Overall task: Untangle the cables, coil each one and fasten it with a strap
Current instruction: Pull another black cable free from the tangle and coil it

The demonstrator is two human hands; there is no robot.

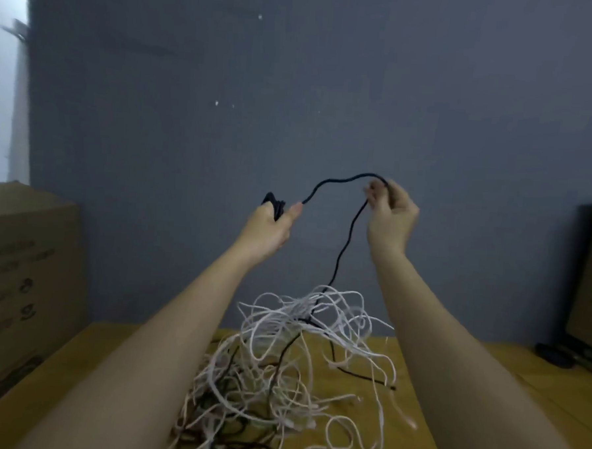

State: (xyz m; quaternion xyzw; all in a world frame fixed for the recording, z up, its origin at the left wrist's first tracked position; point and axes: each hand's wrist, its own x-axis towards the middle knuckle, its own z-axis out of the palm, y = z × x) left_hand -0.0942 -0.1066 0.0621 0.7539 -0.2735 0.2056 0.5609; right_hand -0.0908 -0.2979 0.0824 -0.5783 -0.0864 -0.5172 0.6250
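Grey wall behind, left hand gripping coiled black cable, right hand pinching its span.

Cable tangle on table, between box and monitor.

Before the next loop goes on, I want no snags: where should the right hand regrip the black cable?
Probably on the free hanging stretch of the black cable, pinched from the right, above the tangle. Lower down it threads through white loops. The left hand holds the coil.
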